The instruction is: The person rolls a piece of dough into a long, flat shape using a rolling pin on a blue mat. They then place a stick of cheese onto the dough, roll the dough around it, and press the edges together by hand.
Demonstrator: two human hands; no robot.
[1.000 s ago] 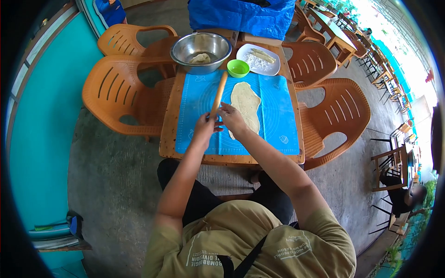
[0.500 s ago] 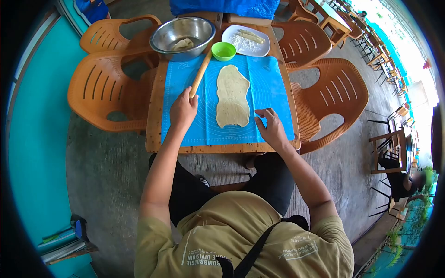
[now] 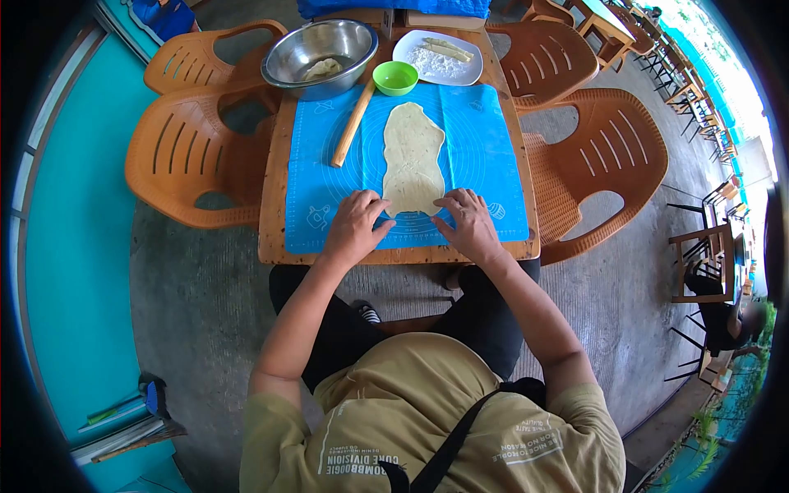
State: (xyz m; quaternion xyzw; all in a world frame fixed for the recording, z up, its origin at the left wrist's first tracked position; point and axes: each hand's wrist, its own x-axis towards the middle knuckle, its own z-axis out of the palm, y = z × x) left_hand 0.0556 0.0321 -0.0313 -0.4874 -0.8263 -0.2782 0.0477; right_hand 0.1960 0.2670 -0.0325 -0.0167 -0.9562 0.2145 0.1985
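A long, flat sheet of rolled dough (image 3: 413,156) lies lengthwise on the blue baking mat (image 3: 485,168). At its near left corner is my left hand (image 3: 358,226), fingertips right at the dough's edge and thumb apart from them. My right hand (image 3: 470,226) mirrors it at the near right corner, thumb and fingers also spread. A wooden rolling pin (image 3: 353,125) rests on the mat left of the dough, out of both hands. Its far end lies near a small green bowl (image 3: 395,78).
At the table's far left stands a steel mixing bowl (image 3: 319,51) with a dough lump (image 3: 323,69) inside. A white plate (image 3: 437,57) at the far right holds white powder and pale dough strips. Orange chairs (image 3: 193,156) flank the wooden table (image 3: 275,193).
My left hand has let go of the rolling pin, leaving it on the mat, and moved right to the dough's near edge. My right hand has shifted slightly left to the opposite corner.
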